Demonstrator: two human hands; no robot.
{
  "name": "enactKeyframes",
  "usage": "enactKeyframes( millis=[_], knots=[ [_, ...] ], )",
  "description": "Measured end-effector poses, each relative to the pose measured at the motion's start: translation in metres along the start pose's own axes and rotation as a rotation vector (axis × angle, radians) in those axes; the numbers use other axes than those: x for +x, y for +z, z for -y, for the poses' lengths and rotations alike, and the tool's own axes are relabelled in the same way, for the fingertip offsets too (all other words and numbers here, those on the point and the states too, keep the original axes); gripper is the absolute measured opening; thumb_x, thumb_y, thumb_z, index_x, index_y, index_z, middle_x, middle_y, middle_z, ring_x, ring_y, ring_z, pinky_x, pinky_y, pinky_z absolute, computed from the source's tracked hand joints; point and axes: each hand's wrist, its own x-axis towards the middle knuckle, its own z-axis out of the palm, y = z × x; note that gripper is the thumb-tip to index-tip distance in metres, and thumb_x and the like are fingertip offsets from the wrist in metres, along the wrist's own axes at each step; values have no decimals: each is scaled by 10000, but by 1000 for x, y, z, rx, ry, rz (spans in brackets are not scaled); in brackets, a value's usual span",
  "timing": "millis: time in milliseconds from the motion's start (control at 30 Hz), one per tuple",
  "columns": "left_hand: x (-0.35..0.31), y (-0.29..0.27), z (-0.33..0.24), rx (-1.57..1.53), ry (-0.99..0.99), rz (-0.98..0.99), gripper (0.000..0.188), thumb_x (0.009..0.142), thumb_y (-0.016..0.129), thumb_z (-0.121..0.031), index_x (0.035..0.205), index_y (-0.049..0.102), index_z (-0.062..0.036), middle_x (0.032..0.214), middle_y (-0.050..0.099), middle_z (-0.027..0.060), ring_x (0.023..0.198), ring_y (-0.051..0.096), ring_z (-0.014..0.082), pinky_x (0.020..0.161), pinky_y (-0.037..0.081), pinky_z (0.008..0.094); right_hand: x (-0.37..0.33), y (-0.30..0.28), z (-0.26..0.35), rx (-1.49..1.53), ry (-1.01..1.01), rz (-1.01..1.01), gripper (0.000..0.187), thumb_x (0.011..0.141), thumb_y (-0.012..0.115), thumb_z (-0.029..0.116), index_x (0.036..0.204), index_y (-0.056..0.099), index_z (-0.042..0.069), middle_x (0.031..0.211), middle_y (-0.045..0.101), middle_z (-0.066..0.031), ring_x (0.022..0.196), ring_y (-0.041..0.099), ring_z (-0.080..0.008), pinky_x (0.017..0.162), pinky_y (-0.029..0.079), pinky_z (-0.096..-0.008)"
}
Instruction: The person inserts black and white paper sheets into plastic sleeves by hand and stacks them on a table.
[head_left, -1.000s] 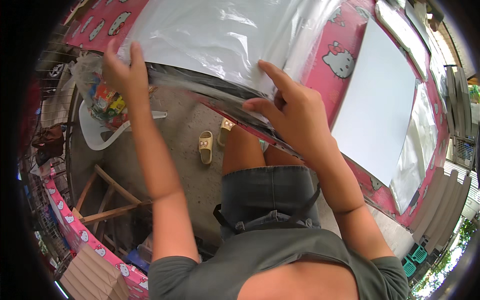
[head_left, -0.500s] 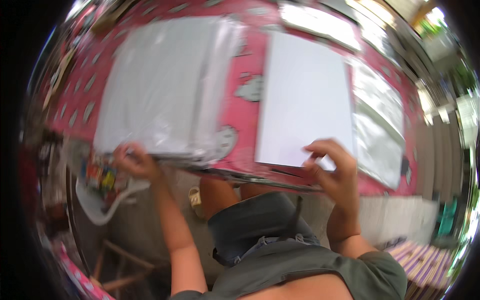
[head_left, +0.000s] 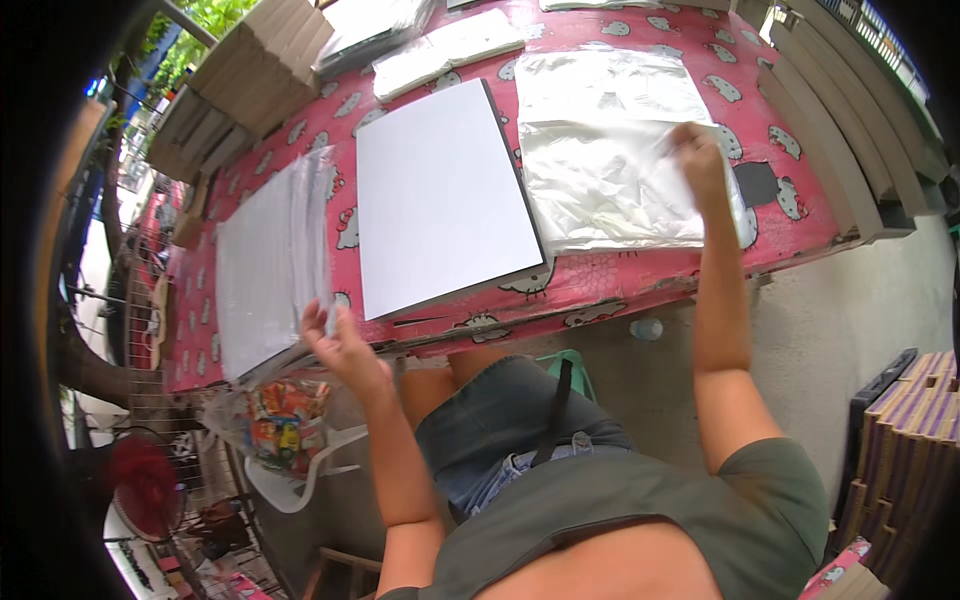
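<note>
My right hand (head_left: 702,165), blurred by motion with its fingers curled, is over a pile of clear plastic bags (head_left: 610,185) at the table's right. Whether it grips a bag is hidden by the blur. My left hand (head_left: 350,352), fingers apart and holding nothing, is at the table's front edge by the near right corner of a plastic-sleeved stack of pale sheets (head_left: 265,265). Between the hands lies a stack topped by a blank white sheet (head_left: 440,195), with a dark edge showing along its right side.
A pink patterned cover is on the table (head_left: 765,230). Cardboard pieces (head_left: 255,70) are stacked far left, beside more bagged packs (head_left: 375,35). Long grey boards (head_left: 830,120) line the right side. Below stand a white chair (head_left: 290,490) with a colourful bag and brown stacked pieces (head_left: 900,450).
My view has turned right. My right hand has gone from the white sheet's near edge to the plastic bags; my left hand, from the sleeved stack's near left corner to its near right corner.
</note>
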Motion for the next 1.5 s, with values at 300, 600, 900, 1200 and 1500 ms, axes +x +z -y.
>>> enactKeyframes(
  millis=[300, 600, 900, 1200, 1500],
  knots=[
    [-85, 65, -106, 181, -113, 1119, 509, 665, 710, -65, 1116, 490, 18, 803, 595, 47, 815, 566, 146, 781, 438, 287, -133, 55, 155, 754, 71, 923, 299, 740, 670, 259, 802, 482, 34, 678, 506, -72, 705, 502, -145, 631, 403, -306],
    [-63, 0, -87, -18, 22, 498, 176, 815, 607, -149, 877, 582, 13, 724, 582, 34, 576, 493, 49, 520, 365, 167, -125, 77, 145, 369, -209, 674, 141, 760, 640, 112, 828, 603, -7, 626, 522, 4, 596, 467, -57, 549, 395, -214],
    [-54, -41, -69, 2, -167, 706, 222, 781, 642, -169, 896, 636, 21, 808, 616, 58, 694, 561, 103, 649, 436, 202, -134, 125, 183, 386, -236, 594, 193, 809, 609, 159, 700, 565, 6, 529, 456, 42, 481, 390, -9, 414, 283, -171],
    [-43, -47, -48, -682, -505, 379, 298, 845, 558, -257, 896, 594, 34, 1027, 534, 128, 898, 533, 178, 752, 456, 288, -149, 168, 195, 52, -267, 622, 258, 759, 669, 197, 652, 546, -3, 518, 407, 46, 494, 343, -38, 428, 278, -211],
    [-33, -67, -20, -490, -466, 304, 206, 806, 614, -139, 941, 611, 17, 821, 620, 49, 737, 562, 87, 663, 442, 227, -164, 189, 199, 104, -167, 595, 137, 723, 669, 136, 773, 626, 16, 639, 585, -74, 598, 535, -109, 546, 421, -248]
  ],
)
